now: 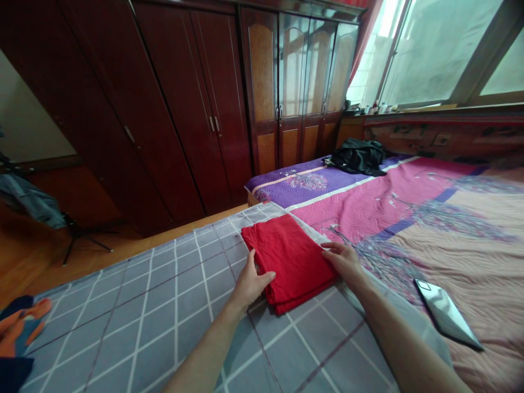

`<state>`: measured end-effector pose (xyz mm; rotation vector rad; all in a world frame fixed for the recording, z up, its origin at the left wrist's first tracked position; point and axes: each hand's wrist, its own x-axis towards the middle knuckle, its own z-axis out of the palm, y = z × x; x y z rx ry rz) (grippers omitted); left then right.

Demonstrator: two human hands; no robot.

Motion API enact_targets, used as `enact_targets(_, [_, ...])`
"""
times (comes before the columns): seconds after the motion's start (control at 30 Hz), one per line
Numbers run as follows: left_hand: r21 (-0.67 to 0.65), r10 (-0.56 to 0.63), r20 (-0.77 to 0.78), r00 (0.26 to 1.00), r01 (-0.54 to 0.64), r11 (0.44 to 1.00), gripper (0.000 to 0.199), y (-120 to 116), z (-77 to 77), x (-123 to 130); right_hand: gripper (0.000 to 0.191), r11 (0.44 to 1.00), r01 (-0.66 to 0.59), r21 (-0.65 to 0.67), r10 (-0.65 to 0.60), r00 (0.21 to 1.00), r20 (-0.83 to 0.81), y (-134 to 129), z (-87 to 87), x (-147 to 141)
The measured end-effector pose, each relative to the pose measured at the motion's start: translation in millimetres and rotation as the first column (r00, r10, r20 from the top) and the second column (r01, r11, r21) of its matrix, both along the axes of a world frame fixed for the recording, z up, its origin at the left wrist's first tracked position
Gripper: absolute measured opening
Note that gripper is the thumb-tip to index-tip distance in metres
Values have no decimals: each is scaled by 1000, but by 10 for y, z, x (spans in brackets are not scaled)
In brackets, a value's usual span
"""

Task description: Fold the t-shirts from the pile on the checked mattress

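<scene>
On grey checked bed cover, left hand and right hand lie open against folded red cloth, which could slip if nudged.

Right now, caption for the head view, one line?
Left hand and right hand touch folded red cloth on grey checked bedding.

Matt, soft red cloth

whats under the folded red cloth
The folded red cloth lies on grey checked bedding. The bedding shows beside it, but the patch directly beneath is covered, so anything there cannot be seen.
</scene>
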<state>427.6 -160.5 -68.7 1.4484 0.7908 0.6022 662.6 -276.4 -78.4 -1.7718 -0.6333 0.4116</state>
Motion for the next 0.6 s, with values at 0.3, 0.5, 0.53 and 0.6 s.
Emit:
enact_targets(0.3, [-130,-119,-57,991,111,985,86,-257,197,-11,32,990,89,-111,-71,985,161,-70,12,138])
enact_targets(0.5, [466,85,-389,917,116,877,71,-300,262,-71,27,939,222,-264,-66,867,495,-122,58,32])
enact_targets(0.53, [621,172,-360,917,98,778,60,-310,268,-82,29,936,237,-260,-59,834,548,-118,77,-12])
enact_targets(0.6, [814,234,-289,928,110,570,45,-338,261,-95,33,946,213,-244,-13,776,630,-79,115,-114])
